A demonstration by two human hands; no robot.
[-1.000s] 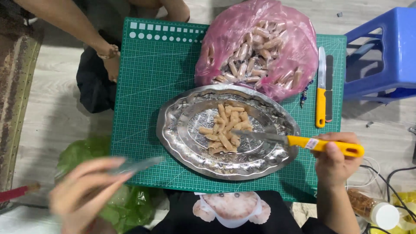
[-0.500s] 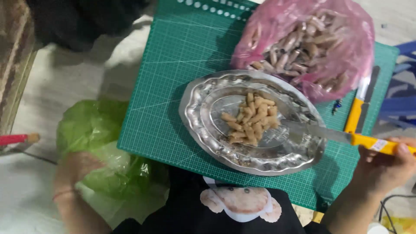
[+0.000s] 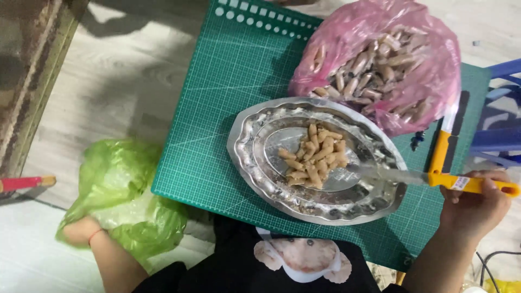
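My right hand (image 3: 475,209) is clamped on the yellow-handled knife (image 3: 434,178) — blade reaching left over the silver tray (image 3: 255,157), tip just beside the peeled pieces (image 3: 315,157). My left hand (image 3: 81,230) is buried in the green bag (image 3: 122,190) — grip cannot be told.

Yellow-handled knife (image 3: 434,179): held level, blade flat over the right side of the silver oval tray (image 3: 255,157), tip next to the pile of tan peeled pieces (image 3: 315,157). Green plastic bag (image 3: 119,195): crumpled, translucent, on the floor left of the cutting mat, partly gripped.
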